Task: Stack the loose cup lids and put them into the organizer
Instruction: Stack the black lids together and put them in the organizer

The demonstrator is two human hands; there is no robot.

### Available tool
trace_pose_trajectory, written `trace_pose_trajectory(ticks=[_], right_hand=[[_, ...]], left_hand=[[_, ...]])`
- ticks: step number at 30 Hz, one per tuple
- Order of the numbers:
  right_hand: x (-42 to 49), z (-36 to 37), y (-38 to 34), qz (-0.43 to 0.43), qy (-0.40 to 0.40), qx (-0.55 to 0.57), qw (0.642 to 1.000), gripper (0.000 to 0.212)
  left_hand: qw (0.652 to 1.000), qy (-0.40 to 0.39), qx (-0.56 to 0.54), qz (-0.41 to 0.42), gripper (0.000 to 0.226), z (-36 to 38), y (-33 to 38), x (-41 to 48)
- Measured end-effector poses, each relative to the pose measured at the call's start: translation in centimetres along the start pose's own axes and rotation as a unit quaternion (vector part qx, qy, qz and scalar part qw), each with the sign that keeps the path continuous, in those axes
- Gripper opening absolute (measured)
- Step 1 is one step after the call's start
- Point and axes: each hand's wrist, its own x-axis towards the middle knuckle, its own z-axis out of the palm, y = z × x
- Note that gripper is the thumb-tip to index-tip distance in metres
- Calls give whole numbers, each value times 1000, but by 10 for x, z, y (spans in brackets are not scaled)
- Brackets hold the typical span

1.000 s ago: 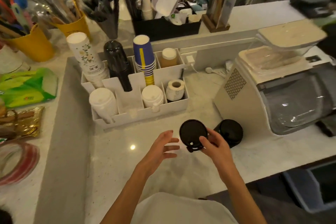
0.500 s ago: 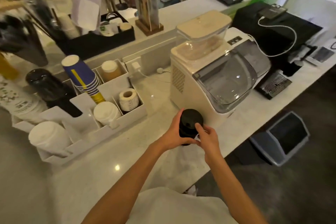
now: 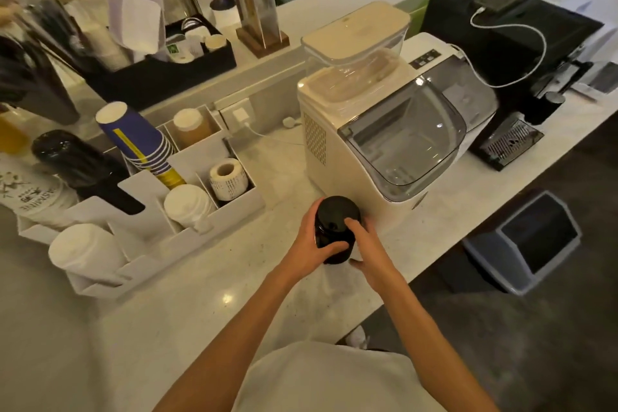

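A stack of black cup lids (image 3: 334, 227) stands on the white counter just in front of the ice machine. My left hand (image 3: 309, 244) wraps round the stack's left side, thumb across its front. My right hand (image 3: 369, 246) holds the right side with fingers laid over the top lid. The white organizer (image 3: 240, 204) sits to the left, with stacks of white lids (image 3: 187, 206), a black lid stack (image 3: 80, 167), blue paper cups (image 3: 140, 144) and a label roll (image 3: 229, 179) in its compartments.
A white ice machine (image 3: 384, 130) with a clear container on top stands right behind the stack. A black coffee machine (image 3: 508, 53) is at the far right. A grey bin (image 3: 528, 241) sits on the floor below the counter edge.
One second ago my right hand held a single black lid beside the stack and the left was open. Now both hands hold the stack with that lid on top. The view has swung right.
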Motion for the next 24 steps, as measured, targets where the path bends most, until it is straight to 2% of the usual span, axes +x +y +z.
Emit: trace_pose_trajectory(ticks=[3,6,9,12,17,21,24], right_hand=[[-2,2,6,24,-66,52,996,62],[-2,13,13,39,-106,50,992,61],[-2,39,16,80,-144,15,986,59],[-4,82,21,104,-208,-59,971,58],[-24,164,34,92,-271,-214,934,53],[-41,202,57,88,-304,-215,924,50],[-45,213,69,77,-319,-221,919,51]], left_hand=[[999,-2,-43,-18,104,5,0,-10],[995,27,-89,-30,103,-2,-11,-24],[981,115,-150,-54,71,-24,-22,-46],[948,230,-205,-83,33,-57,-36,-74],[890,336,-259,-165,16,-112,-56,-130],[865,372,-285,-180,23,-125,-68,-163],[875,362,-273,-171,38,-128,-73,-175]])
